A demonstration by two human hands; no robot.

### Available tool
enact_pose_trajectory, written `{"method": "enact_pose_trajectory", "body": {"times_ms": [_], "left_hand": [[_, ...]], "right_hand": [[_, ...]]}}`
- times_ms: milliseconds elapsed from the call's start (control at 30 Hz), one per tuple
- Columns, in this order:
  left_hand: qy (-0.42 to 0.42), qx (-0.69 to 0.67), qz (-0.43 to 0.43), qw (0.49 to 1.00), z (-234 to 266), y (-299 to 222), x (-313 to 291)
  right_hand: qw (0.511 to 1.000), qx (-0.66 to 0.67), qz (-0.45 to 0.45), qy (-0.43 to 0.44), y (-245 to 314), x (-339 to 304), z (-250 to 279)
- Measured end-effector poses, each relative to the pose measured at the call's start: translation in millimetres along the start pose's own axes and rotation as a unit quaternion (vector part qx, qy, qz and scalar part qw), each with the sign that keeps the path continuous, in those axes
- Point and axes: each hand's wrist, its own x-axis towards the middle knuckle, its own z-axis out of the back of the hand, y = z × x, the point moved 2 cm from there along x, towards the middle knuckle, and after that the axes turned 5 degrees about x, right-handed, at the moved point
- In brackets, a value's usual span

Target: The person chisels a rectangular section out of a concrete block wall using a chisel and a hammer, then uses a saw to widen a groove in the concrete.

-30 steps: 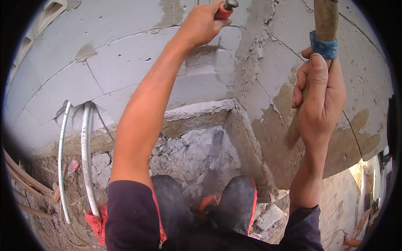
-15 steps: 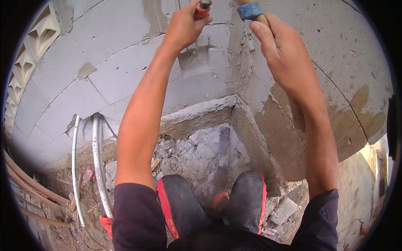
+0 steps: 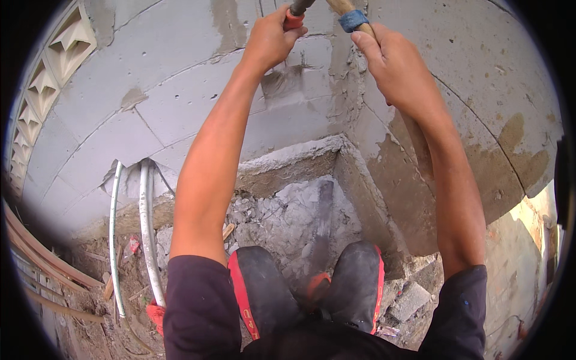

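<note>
My left hand [image 3: 270, 41] is raised against the grey block wall [image 3: 174, 78], closed round the orange-red grip of what looks like a chisel [image 3: 294, 21]. The chisel's working end is hidden. In my right hand [image 3: 399, 72] is the wooden handle of a hammer [image 3: 342, 6], with a blue wrap [image 3: 354, 21] just above my thumb. Dark metal, apparently the hammer head [image 3: 300, 6], shows at the top edge over the chisel's end; the rest is cut off. I cannot tell whether they touch. A shallow patch of rough mortar [image 3: 282, 83] lies below my left hand.
Between concrete ledges [image 3: 288, 161] in the wall corner lies broken rubble [image 3: 282, 210], with a dark pipe [image 3: 323, 216] running toward my knees. Two pale conduits [image 3: 146, 222] rise from a hole in the wall at left. A loose stone block [image 3: 410, 301] lies at right.
The hammer handle has tilted and moved left, bringing its dark metal over the chisel's end. My right hand has shifted slightly left; my left hand keeps its hold.
</note>
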Motion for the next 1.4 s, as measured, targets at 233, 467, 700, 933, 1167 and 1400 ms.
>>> {"method": "enact_pose_trajectory", "body": {"times_ms": [233, 467, 700, 933, 1167, 1400], "left_hand": [[0.009, 0.002, 0.014, 1.0, -15.0, 9.2, -6.8], [-0.014, -0.037, 0.043, 0.998, -3.2, 30.6, -31.8], [-0.06, -0.052, -0.051, 0.996, 40.4, -15.6, -8.6], [-0.06, -0.03, -0.045, 0.997, 34.4, -18.2, -9.9], [-0.079, -0.063, -0.035, 0.994, 35.3, -6.1, 8.1], [-0.063, -0.062, -0.038, 0.995, 39.1, -6.9, 9.8]], "right_hand": [[1.0, -0.006, -0.008, 0.029, 2.3, 0.3, 2.3], [0.988, 0.11, 0.05, -0.096, 9.8, -20.6, 1.9], [0.97, 0.225, -0.023, -0.091, 11.0, -43.6, 6.5], [0.979, 0.181, 0.039, -0.091, 21.9, -46.6, 14.6], [0.974, 0.075, 0.173, -0.127, 54.7, -12.8, 18.6], [0.988, 0.043, 0.121, -0.08, 51.0, 11.1, 19.1]]}}
